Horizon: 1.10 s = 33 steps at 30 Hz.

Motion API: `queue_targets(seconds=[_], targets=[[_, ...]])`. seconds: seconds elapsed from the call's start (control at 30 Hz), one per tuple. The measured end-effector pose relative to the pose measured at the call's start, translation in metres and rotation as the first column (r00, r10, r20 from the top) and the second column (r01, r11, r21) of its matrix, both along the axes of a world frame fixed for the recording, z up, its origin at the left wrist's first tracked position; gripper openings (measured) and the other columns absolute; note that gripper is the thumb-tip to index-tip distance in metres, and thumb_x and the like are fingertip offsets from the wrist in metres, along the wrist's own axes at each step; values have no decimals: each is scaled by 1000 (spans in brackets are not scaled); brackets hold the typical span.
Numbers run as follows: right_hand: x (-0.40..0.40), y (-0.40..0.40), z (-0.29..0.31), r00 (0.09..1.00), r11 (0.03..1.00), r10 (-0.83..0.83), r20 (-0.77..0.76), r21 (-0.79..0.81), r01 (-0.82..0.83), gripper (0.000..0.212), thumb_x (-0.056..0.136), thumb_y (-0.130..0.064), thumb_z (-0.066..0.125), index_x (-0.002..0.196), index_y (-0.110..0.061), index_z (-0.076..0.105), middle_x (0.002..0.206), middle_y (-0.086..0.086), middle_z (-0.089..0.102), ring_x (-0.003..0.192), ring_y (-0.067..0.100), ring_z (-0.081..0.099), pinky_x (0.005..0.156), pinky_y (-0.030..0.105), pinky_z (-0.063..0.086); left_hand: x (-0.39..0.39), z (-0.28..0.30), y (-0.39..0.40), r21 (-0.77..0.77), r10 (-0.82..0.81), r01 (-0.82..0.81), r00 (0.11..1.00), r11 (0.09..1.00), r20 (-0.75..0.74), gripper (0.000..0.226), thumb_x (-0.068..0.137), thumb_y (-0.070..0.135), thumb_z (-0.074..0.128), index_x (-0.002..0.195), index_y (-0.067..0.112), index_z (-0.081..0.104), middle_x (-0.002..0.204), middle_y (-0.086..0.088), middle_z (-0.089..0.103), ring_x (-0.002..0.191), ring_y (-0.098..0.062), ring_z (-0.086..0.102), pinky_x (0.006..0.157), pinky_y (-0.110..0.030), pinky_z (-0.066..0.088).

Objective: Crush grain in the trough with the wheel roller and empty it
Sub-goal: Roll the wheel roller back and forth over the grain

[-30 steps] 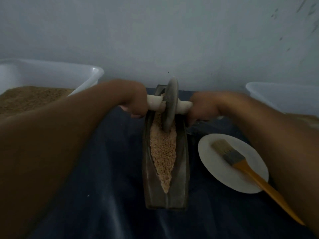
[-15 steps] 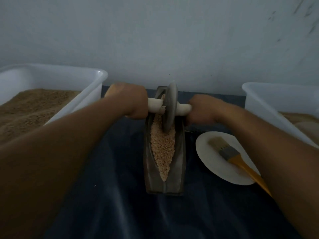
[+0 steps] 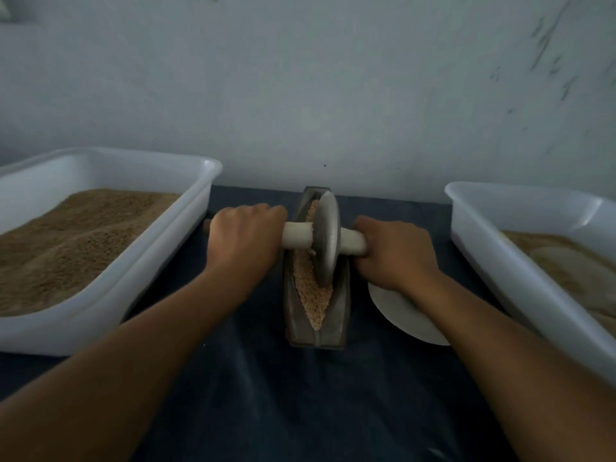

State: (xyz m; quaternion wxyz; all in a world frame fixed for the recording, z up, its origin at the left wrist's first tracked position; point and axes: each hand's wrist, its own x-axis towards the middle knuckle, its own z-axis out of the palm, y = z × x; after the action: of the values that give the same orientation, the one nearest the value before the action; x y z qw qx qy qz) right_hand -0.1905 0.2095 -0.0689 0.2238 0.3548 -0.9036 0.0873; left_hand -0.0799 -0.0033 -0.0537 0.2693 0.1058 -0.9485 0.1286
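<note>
A narrow dark metal trough [image 3: 338, 315] lies lengthwise on the dark cloth, filled with pale crushed grain [image 3: 311, 295]. The grey wheel roller [image 3: 326, 238] stands upright in the grain near the trough's middle, on a pale wooden axle [image 3: 296, 235]. My left hand [image 3: 245, 240] grips the axle's left end. On the other side my right hand [image 3: 391, 253] grips the right end. Part of the grain is hidden behind the wheel.
A white tub [image 3: 110, 295] of brown grain stands at the left. Another white tub [image 3: 520, 261] with paler meal stands at the right. A white plate [image 3: 400, 311] lies right of the trough, partly under my right forearm. A wall rises close behind.
The wheel has rolled from the trough's far end toward me to about its middle. Both hands came back with it. My right forearm now covers the plate and hides the brush.
</note>
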Motion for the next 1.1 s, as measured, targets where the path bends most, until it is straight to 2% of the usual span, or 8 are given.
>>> queue_targets(seconds=[0.1,0.17,0.3,0.47,0.6,0.77,0.93,1.1], targets=[[19,4,-3,993,999,-11,-117,-38,6,23,74,-42,64,82,-33,45,67,-9,57,60,21,59,52,29,19,10,-9,0,-22,-83,81,990,997,-110,26,76,25,79,85,21,54,77,0,59,65,-20,55,59,-32,37],[32,7,-4,987,997,-6,-158,-74,-5,21,75,-36,66,81,-30,46,67,-9,55,57,20,54,55,31,23,16,-16,-2,-7,-138,139,970,990,-198,27,72,20,79,80,20,53,73,-2,56,62,-20,51,59,-32,32],[48,12,-5,979,995,1,-202,-102,-22,16,81,-35,64,93,-27,57,77,-8,57,67,18,53,66,36,37,22,-28,-5,-7,-182,193,912,981,-368,18,79,18,69,80,20,51,72,-1,52,64,-20,47,59,-36,34],[44,7,-3,960,997,4,-279,-70,-25,17,81,-34,64,95,-25,59,77,-6,59,66,20,54,65,35,32,23,-36,-5,-16,-172,184,882,983,-439,16,83,19,65,78,19,50,71,-2,51,62,-21,46,58,-35,32],[25,-1,-3,974,999,-52,-221,-3,52,18,80,-37,67,92,-29,57,76,-7,61,67,22,59,62,34,27,11,-27,-7,12,-121,130,952,991,-281,28,72,23,78,80,20,52,72,-2,55,61,-19,46,60,-31,28],[-3,-9,-1,995,995,-94,-33,19,94,24,81,-42,66,102,-34,59,84,-7,66,78,25,65,58,32,32,-16,-10,-8,-11,-7,7,998,1000,-61,28,84,35,71,83,26,44,78,1,57,64,-17,42,61,-34,35],[-32,-20,11,988,984,-133,78,131,122,23,76,-51,66,90,-35,60,88,-6,65,77,25,61,57,31,34,-42,10,-16,63,58,-71,983,995,177,23,84,43,68,102,29,62,93,-1,66,82,-25,63,63,-36,41],[-57,-25,20,972,972,-107,208,226,58,17,76,-49,64,78,-33,58,79,-9,59,64,13,52,51,26,32,-69,25,-28,76,42,-74,934,994,355,37,78,45,68,110,27,64,101,-3,67,91,-28,65,67,-36,41]])
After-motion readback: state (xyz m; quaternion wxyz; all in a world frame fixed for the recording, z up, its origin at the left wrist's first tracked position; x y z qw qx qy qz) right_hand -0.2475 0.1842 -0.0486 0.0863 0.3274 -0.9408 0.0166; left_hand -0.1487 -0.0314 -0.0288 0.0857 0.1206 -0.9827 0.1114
